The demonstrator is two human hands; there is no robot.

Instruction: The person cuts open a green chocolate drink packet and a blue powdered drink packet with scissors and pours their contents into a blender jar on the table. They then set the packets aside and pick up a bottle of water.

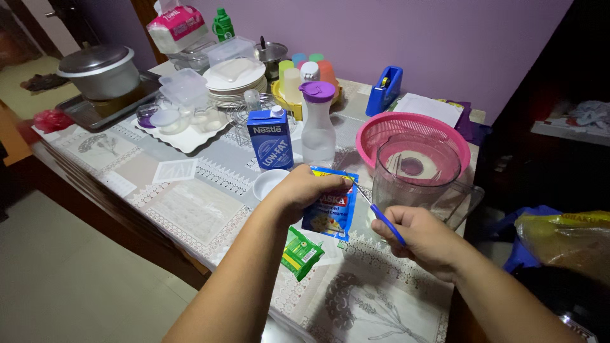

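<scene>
My left hand (304, 190) pinches the top of a blue powder sachet (330, 213) and holds it upright above the table. My right hand (424, 240) grips blue-handled scissors (379, 213), whose thin blades reach up-left to the sachet's top right corner. A small green sachet (301, 253) lies flat on the patterned tablecloth (190, 209) just below my left wrist. A clear plastic pitcher (416, 174) stands right behind the scissors.
A blue milk carton (271, 138), a clear bottle with a purple cap (317, 124) and a small white dish (267, 183) stand behind my left hand. A pink colander (381, 133), stacked plates, cups, a tape dispenser (385, 90) and a lidded pot (98, 70) crowd the back.
</scene>
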